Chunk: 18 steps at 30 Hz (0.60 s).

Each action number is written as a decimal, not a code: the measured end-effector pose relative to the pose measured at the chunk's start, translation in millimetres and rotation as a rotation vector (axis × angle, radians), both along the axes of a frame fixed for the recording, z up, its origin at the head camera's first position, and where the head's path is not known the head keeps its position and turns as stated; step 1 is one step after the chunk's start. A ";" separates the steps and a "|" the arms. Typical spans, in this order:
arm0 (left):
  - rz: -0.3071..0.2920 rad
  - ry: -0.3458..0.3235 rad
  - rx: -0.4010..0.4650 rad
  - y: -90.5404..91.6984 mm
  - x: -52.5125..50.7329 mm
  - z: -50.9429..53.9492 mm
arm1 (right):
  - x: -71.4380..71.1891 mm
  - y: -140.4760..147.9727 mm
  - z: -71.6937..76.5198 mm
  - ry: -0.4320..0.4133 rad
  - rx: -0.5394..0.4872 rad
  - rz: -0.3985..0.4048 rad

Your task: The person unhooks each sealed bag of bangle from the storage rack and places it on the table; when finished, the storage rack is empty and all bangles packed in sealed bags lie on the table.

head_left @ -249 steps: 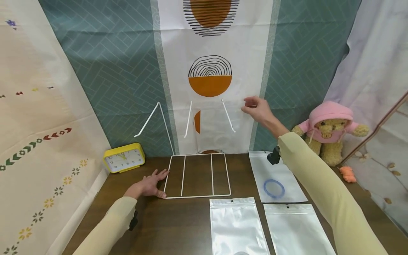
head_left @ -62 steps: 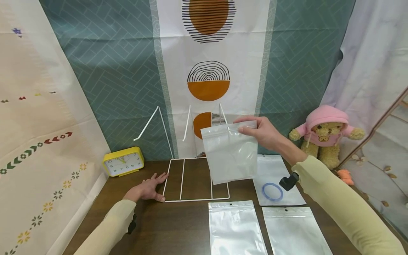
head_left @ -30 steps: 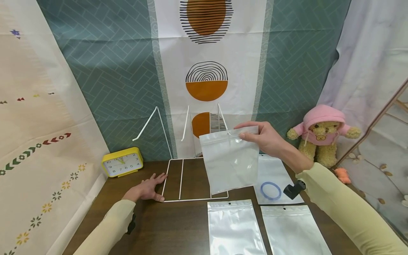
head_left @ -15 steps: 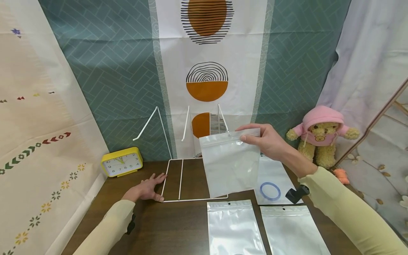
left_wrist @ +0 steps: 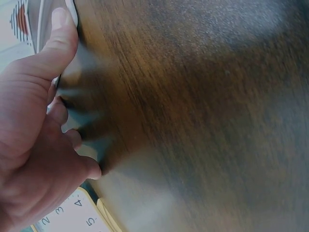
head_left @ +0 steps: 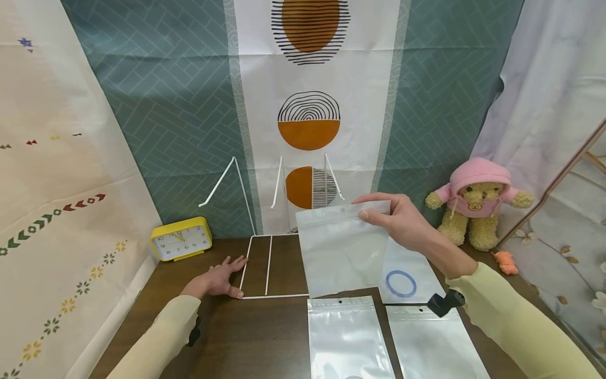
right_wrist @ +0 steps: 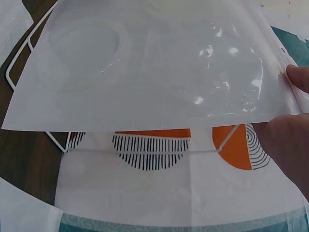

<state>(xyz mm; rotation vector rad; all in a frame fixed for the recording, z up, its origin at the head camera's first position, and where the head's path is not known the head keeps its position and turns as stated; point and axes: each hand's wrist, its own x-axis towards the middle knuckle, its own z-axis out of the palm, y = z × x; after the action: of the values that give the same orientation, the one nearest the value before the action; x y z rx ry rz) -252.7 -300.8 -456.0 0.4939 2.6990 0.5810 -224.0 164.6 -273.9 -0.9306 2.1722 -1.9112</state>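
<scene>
My right hand (head_left: pixel 400 218) pinches the top right edge of a whitish zip bag (head_left: pixel 343 252) between thumb and fingers. In the right wrist view a faint round shape shows through the bag (right_wrist: pixel 87 53). The bag's punched hole sits just below the tip of the right hook (head_left: pixel 334 176), apart from it. That hook belongs to a white wire display rack (head_left: pixel 268 266), whose base lies partly hidden behind the bag. My left hand (head_left: pixel 215 281) rests spread at the base's left side, thumb on its front corner and fingers touching the side wire.
Two silvery zip bags lie in front, a middle one (head_left: pixel 347 337) and a right one (head_left: pixel 437 342). Behind them lies another bag (head_left: pixel 423 263) showing a blue ring (head_left: pixel 387 284). A yellow clock (head_left: pixel 181 239) stands left; a teddy bear (head_left: pixel 478 200) and orange yarn (head_left: pixel 505 262) are right.
Earlier the bag hung on the right hook and my right hand was empty. My hand has gripped it and drawn it forward and down off the hook tip. My left hand stays put.
</scene>
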 end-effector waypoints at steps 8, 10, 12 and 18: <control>-0.003 -0.004 0.000 -0.5 1.0 1.3 | 16.6 -12.4 -14.7 -0.031 -0.124 0.033; -0.006 -0.002 0.002 -0.9 1.0 1.0 | 20.7 -17.1 -18.6 -0.031 -0.127 0.013; -0.008 0.000 0.004 -0.9 1.4 1.0 | 24.1 -22.1 -22.8 -0.018 -0.125 -0.007; -0.017 0.006 0.002 -0.8 0.3 0.8 | 34.3 -39.2 -35.3 0.036 -0.078 -0.069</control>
<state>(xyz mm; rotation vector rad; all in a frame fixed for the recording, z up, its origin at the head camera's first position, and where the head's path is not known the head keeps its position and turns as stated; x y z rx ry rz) -252.4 -301.6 -455.3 0.5197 2.6975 0.5791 -189.7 125.3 -309.2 -0.9204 2.1918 -2.0401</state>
